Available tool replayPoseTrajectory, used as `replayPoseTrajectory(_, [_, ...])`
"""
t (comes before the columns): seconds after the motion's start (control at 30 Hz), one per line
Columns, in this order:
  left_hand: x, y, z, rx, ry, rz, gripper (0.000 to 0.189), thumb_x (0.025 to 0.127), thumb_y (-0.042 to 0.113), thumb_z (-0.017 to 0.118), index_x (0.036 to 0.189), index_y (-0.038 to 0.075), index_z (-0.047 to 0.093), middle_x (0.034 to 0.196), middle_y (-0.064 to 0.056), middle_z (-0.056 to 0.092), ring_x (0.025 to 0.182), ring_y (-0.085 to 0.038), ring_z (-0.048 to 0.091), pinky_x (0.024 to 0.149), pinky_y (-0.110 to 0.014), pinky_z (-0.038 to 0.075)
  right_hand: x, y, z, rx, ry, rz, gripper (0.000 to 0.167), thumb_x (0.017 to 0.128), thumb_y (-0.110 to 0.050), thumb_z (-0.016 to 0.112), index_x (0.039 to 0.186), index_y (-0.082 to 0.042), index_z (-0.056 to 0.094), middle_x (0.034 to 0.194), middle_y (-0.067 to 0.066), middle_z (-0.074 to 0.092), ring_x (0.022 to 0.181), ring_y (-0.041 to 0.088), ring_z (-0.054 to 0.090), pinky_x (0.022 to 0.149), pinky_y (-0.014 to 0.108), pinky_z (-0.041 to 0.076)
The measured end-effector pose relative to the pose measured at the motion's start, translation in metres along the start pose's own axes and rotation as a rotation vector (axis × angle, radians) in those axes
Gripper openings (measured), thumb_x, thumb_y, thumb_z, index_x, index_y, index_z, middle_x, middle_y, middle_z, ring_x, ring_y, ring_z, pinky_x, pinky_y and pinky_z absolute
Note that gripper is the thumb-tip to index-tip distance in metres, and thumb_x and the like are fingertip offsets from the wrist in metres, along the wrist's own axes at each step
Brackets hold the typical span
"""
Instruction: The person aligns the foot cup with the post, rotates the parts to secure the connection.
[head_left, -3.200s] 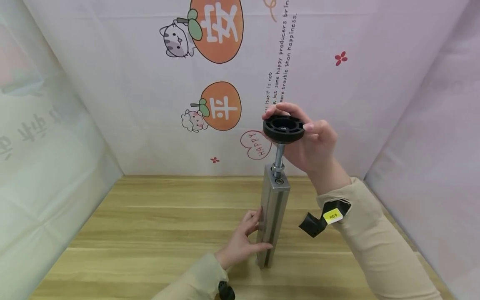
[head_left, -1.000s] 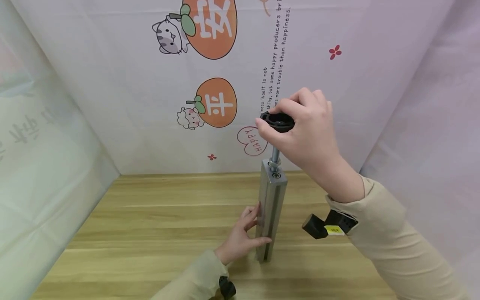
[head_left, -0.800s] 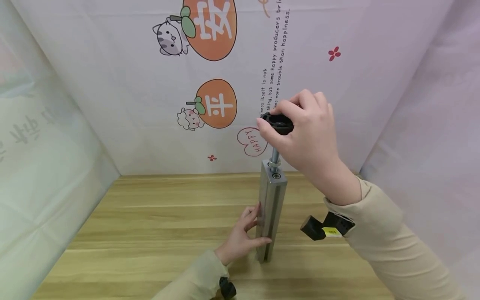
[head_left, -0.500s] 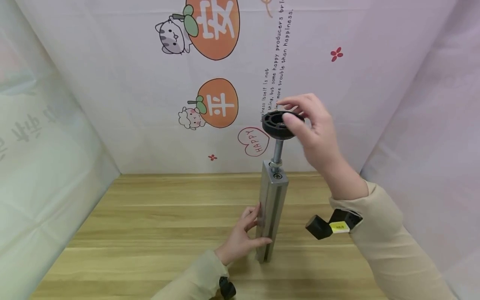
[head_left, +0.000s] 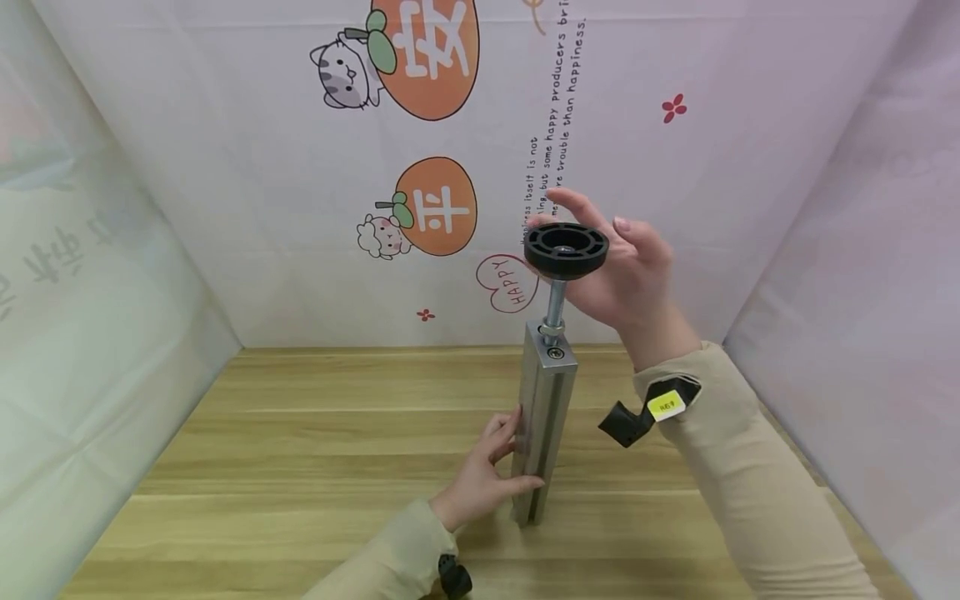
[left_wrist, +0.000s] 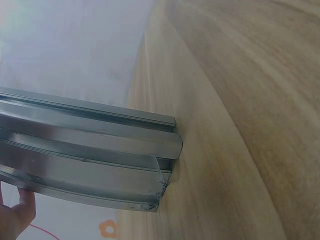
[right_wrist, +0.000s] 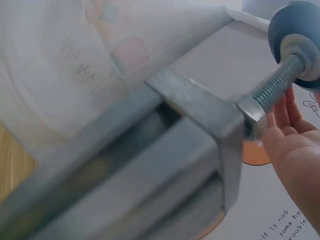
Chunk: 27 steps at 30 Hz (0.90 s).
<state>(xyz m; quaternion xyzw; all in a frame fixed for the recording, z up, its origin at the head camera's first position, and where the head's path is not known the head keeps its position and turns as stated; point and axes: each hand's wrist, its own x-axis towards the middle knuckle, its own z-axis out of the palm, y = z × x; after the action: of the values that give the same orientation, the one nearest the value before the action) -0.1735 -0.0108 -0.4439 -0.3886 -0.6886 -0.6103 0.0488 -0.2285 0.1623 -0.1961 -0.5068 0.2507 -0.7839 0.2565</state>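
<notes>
An upright grooved aluminium profile [head_left: 542, 425] stands on the wooden table, its lower end right at the tabletop in the left wrist view. My left hand [head_left: 480, 483] grips its lower half, thumb across the front and fingers along the left side. From the end plate on top rises a threaded rod [head_left: 556, 302] with a hex nut [right_wrist: 252, 112] close to the plate. A round black levelling foot [head_left: 566, 265] crowns the rod, hollow side up. Behind and right of the foot, my right hand [head_left: 626, 279] has its fingers spread and its thumb lifted off the rim.
The wood-grain table [head_left: 337, 450] meets a white printed cloth backdrop [head_left: 300, 250] behind the profile. Cloth walls stand on the left [head_left: 97, 333] and right [head_left: 847, 292]. A black wrist camera [head_left: 630, 422] juts from my right sleeve.
My right hand has gone from pinching the black foot's rim, over its top, to spread fingers behind and right of it. The left hand and the profile have stayed in place.
</notes>
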Motion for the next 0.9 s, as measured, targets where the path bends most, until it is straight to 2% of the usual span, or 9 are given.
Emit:
replayPoseTrajectory(0.13, [0.000, 0.001, 0.000, -0.001, -0.002, 0.006, 0.096, 0.079, 0.001, 0.073, 0.152, 0.021, 0.014, 0.123, -0.015, 0.040, 0.121, -0.009, 0.038, 0.101, -0.042, 0.043, 0.008, 0.006, 0.004, 0.078, -0.054, -0.010, 0.046, 0.087, -0.016, 0.045, 0.132, -0.004, 0.042, 0.125, 0.020, 0.046, 0.119, 0.028, 0.043, 0.110, 0.037, 0.033])
replayPoseTrajectory(0.27, [0.000, 0.003, -0.001, -0.014, 0.000, 0.001, 0.096, 0.079, 0.001, 0.073, 0.152, 0.021, 0.014, 0.124, -0.016, 0.040, 0.121, -0.008, 0.037, 0.101, -0.041, 0.043, 0.016, 0.008, 0.009, 0.074, -0.096, -0.028, 0.045, 0.086, -0.014, 0.043, 0.130, -0.004, 0.045, 0.125, 0.019, 0.046, 0.121, 0.027, 0.043, 0.110, 0.036, 0.032])
replayPoseTrajectory(0.37, [-0.001, 0.004, -0.001, -0.024, 0.000, -0.006, 0.096, 0.079, 0.001, 0.073, 0.152, 0.023, 0.014, 0.125, -0.015, 0.039, 0.122, -0.008, 0.037, 0.102, -0.039, 0.042, 0.019, 0.009, 0.012, 0.055, -0.068, -0.053, 0.042, 0.084, -0.011, 0.044, 0.125, -0.005, 0.051, 0.122, 0.017, 0.048, 0.117, 0.026, 0.046, 0.108, 0.034, 0.034])
replayPoseTrajectory(0.43, [-0.001, 0.003, -0.001, -0.026, 0.001, -0.004, 0.097, 0.079, 0.000, 0.074, 0.152, 0.023, 0.014, 0.125, -0.015, 0.039, 0.121, -0.007, 0.037, 0.101, -0.038, 0.042, 0.020, 0.010, 0.014, 0.033, -0.007, -0.077, 0.040, 0.082, -0.009, 0.046, 0.120, -0.006, 0.056, 0.119, 0.015, 0.051, 0.113, 0.025, 0.048, 0.103, 0.032, 0.037])
replayPoseTrajectory(0.6, [-0.002, 0.000, -0.001, -0.017, 0.006, 0.011, 0.097, 0.078, 0.000, 0.074, 0.151, 0.022, 0.015, 0.123, -0.016, 0.040, 0.121, -0.008, 0.037, 0.101, -0.039, 0.043, 0.019, 0.012, 0.017, -0.038, 0.099, -0.128, 0.036, 0.077, -0.008, 0.054, 0.112, -0.009, 0.062, 0.111, 0.011, 0.052, 0.104, 0.023, 0.047, 0.092, 0.030, 0.040])
replayPoseTrajectory(0.9, [-0.001, 0.001, 0.000, -0.006, 0.005, 0.015, 0.095, 0.079, 0.001, 0.073, 0.151, 0.020, 0.015, 0.122, -0.015, 0.040, 0.120, -0.009, 0.037, 0.100, -0.040, 0.043, 0.019, 0.011, 0.006, -0.326, -0.008, -0.211, 0.024, 0.082, -0.010, 0.057, 0.104, -0.008, 0.067, 0.107, 0.011, 0.054, 0.103, 0.027, 0.043, 0.088, 0.032, 0.040])
